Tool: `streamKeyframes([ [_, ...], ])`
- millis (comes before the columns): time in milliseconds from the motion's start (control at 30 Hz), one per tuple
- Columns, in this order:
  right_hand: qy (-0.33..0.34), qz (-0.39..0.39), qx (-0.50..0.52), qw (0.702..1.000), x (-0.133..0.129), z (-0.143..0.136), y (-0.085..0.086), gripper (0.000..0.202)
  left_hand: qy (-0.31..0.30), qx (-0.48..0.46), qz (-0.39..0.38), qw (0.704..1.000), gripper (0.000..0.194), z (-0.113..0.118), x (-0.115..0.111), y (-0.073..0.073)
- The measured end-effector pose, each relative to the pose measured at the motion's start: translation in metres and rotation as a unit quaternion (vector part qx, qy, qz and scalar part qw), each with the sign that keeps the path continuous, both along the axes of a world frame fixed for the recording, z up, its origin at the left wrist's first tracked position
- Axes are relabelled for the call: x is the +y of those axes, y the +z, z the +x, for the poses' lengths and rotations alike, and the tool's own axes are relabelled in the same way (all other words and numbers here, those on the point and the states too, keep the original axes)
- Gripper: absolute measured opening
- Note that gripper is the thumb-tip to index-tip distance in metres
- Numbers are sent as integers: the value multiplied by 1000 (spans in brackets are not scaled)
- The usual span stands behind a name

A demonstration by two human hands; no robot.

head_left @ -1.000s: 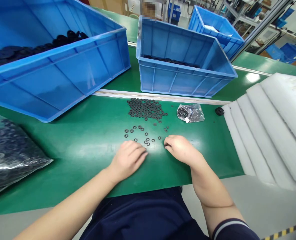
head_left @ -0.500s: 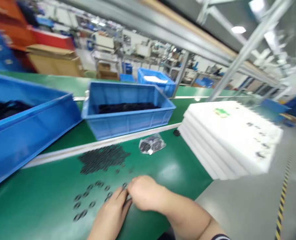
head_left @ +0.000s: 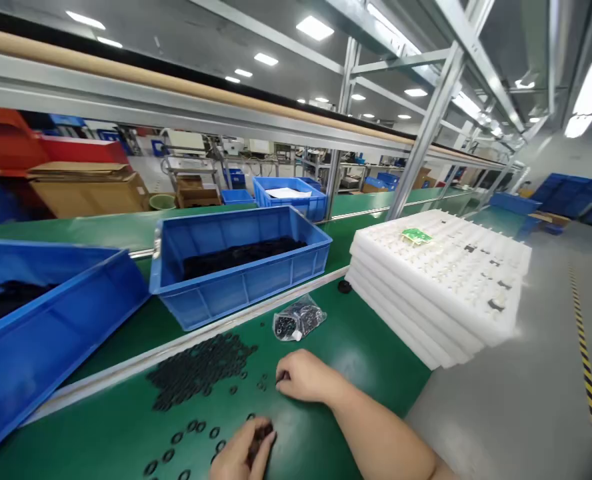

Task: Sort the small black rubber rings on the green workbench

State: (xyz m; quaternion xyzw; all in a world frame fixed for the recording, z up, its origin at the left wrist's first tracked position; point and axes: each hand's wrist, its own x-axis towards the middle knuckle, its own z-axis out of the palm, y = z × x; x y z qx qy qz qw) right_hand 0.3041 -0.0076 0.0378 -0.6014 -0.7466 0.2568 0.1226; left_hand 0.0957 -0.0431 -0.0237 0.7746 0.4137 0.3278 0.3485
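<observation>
My left hand is low at the front of the green table, with thumb and fingers closed around a small dark piece that looks like a black ring. To its upper right, my right hand rests near the tabletop with fingers curled in a pinch; something dark shows at its fingertips, too small to name. Several loose black rings lie spread left of my left hand. Behind them is a dense patch of black rings. A few smaller rings lie just left of my right hand.
A clear plastic bag of dark small parts lies beyond my right hand. Blue bins with black contents stand behind a pale rail. Stacked white foam trays sit at the right, a green board on top.
My hands were together over the rings and have moved apart, the right one to the right. The camera view has tilted upward.
</observation>
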Motion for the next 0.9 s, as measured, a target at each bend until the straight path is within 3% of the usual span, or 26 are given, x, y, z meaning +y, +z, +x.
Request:
streamKeyframes([
  [100, -57, 56, -21, 997, -2, -6, 0, 10, 65, -92, -133, 985, 33, -8, -9, 16],
  [167, -89, 91, 13, 992, -6, -13, -3, 12, 101, -146, -178, 968, 36, -13, -11, 25],
  [233, -87, 68, 120, 987, -12, -22, -6, 11, 144, -157, -154, 965, 32, -19, -9, 30],
  [300, -58, -28, 240, 969, -17, -33, -8, 16, 166, -142, -91, 972, 24, -23, -7, 33],
  [400, -20, -159, 344, 925, -25, -47, -6, 22, 156, -115, -18, 981, 13, -25, -7, 35],
  [533, -22, -201, 385, 901, -26, -53, -4, 21, 131, -122, -17, 984, 10, -25, -9, 37],
  [633, -21, -199, 375, 905, -26, -51, -4, 17, 116, -158, -105, 975, 13, -25, -9, 39],
  [767, 10, -164, 353, 921, -28, -49, -1, 13, 78, -192, -265, 942, 21, -27, -8, 45],
  [900, 61, -90, 315, 943, -30, -48, 1, 11, 50, -194, -328, 923, 29, -28, -4, 47],
])
